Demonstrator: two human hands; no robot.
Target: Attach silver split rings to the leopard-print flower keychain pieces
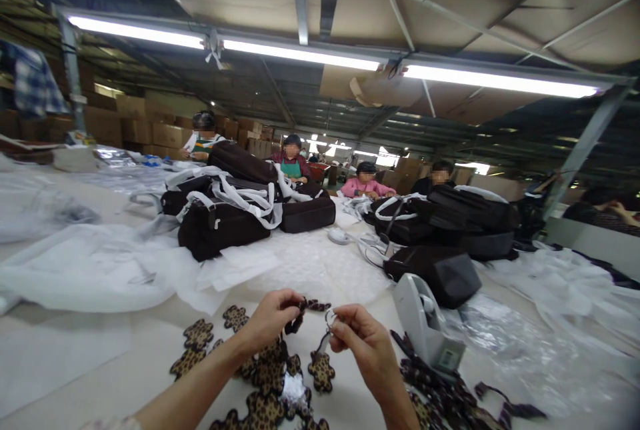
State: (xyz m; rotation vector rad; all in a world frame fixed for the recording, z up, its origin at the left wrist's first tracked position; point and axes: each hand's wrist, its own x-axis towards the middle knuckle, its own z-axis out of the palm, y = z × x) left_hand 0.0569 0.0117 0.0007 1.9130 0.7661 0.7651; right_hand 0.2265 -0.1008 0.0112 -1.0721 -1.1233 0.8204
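My left hand (274, 317) is closed in a pinch on a dark patterned fabric strip (317, 306), whose ends stick out past the fingertips. Thumb and fingers of my right hand (363, 337) grip a metal key ring (329, 319). From that ring hangs a leopard-print, bear-shaped charm (321, 371) with a dark edge. Below and left of my hands lie several more leopard-print charms (270, 371), some overlapping, one with a shiny reflective face. A heap of dark patterned strips (440, 387) lies to the right of my right wrist.
A white tape dispenser-like device (417, 317) stands right of my hands. Dark bags (225, 225) with white-wrapped straps are piled at left, more black bags (435, 270) at right. White foam sheet (100, 267) and clear plastic (530, 337) cover parts of the table. Several people sit beyond.
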